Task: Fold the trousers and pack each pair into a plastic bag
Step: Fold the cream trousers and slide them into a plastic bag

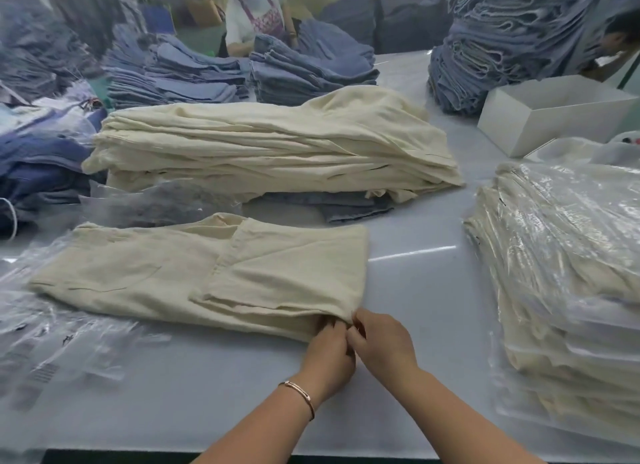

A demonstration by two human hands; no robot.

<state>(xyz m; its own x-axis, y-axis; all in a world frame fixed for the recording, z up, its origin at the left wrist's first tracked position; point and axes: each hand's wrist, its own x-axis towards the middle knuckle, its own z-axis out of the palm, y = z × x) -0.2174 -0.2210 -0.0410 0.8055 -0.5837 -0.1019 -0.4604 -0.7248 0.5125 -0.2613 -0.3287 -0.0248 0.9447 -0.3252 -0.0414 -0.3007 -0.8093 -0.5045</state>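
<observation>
Both hands meet at lower centre: left hand and right hand pinch the near corner of the folded cream trousers lying on the white table. Bagged trousers are stacked at right, empty plastic bags at left.

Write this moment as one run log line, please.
step: folding | left hand: pinches cream trousers corner | right hand: pinches same corner | bagged stack: right
</observation>
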